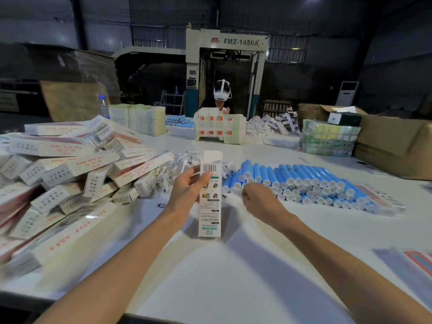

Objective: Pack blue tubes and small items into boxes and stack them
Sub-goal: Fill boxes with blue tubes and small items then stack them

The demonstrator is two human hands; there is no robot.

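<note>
Boxes (70,164), white with red print, lie in a loose heap over the left of the worktop (233,265); all are closed, so their contents do not show. A big brown carton (397,146) sits at the far right edge. Blue tubes (304,181) are stacked in rows right of centre, white ends toward the near edge. One slim box (210,206) is held upright at centre with its top flap open, and the left hand (184,190) grips its upper half. The right hand (259,197) hovers just beside the nearest tube ends, fingers curled out of sight; I cannot tell whether it holds anything. Small items in clear bags (180,162) lie behind the slim box. White worktop shows between the forearms down to the near edge. Beyond it, a person in a white headset (222,93) faces this way in a dim hall, in front of a tall machine (233,43).
</note>
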